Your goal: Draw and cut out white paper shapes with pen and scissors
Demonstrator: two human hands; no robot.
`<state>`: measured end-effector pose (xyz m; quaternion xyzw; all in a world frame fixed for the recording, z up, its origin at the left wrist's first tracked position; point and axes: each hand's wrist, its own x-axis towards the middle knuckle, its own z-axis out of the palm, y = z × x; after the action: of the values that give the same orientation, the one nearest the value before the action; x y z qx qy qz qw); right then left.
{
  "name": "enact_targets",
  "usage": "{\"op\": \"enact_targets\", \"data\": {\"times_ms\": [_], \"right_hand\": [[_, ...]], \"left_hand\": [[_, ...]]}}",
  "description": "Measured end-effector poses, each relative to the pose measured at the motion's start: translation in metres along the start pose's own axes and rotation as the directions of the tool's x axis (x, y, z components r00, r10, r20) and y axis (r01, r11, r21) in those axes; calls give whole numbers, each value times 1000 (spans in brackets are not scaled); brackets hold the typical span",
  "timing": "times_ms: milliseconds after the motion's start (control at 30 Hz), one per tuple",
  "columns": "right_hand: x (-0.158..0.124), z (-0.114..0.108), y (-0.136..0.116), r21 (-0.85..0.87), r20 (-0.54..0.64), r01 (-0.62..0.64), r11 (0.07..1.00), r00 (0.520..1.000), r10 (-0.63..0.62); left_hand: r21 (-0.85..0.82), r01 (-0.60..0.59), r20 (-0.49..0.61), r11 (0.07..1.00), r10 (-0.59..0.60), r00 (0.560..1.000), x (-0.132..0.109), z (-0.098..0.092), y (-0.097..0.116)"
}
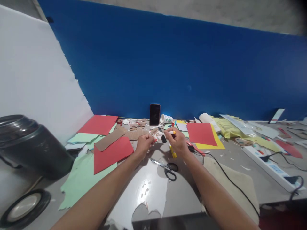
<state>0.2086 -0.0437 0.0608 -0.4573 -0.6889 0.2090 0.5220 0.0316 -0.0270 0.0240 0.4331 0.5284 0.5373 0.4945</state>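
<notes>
My right hand point(177, 140) is closed around a white marker with a yellow end point(170, 132), held nearly level and pointing left. To its left, my left hand point(145, 143) pinches a small red-and-white piece point(155, 139), too small to make out fully. The marker's tip is close to that piece; whether they touch I cannot tell. A small black object point(163, 139) shows between the hands. Below them, black-handled scissors point(169, 172) lie with blades partly apart. A yellow tool point(173, 151) rests under my right hand.
Red sheets point(112, 153), green paper point(79, 182) and cardboard point(110, 139) lie left. A phone point(154, 114) stands against the blue partition point(168, 64), beside a tipped patterned cup point(166, 118). Rightward are a red sheet point(201, 134), a cable and a power strip point(266, 167).
</notes>
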Motion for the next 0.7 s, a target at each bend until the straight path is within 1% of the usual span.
{"op": "enact_targets", "data": {"times_ms": [67,100,233,300,400,433,500,567,600,700], "right_hand": [[1,0,1,-16,11,6,1000,1000,-6],[1,-1,2,-30,-3,7,1000,1000,-7],[3,-3,4,-50,-119,-19,999,993,13],[3,-4,4,-27,-106,-26,999,994,23],[3,-2,5,-59,-34,-1,998,999,-1],[3,-2,6,-90,-34,7,996,999,-10],[3,-3,5,-133,-82,0,991,997,-11],[4,-5,4,-119,-138,-31,992,990,15],[4,-5,3,-96,-141,-42,995,990,29],[4,-5,2,-69,-65,-29,997,998,24]], "left_hand": [[9,-9,-1,1000,9,1000,0,1,0],[10,-12,0,1000,12,1000,-1,1,0],[6,-4,8,1000,4,1000,-3,3,-1],[7,2,18,1000,-2,1000,-3,3,-1],[8,3,32,1000,-4,999,-3,2,-1],[6,3,34,1000,-4,999,-2,2,-1],[2,5,36,1000,-5,999,-1,2,-1],[-1,12,39,1000,-12,999,0,2,-2],[-1,17,41,1000,-17,999,0,2,-3],[-2,32,50,999,-32,998,-1,2,-4]]}}
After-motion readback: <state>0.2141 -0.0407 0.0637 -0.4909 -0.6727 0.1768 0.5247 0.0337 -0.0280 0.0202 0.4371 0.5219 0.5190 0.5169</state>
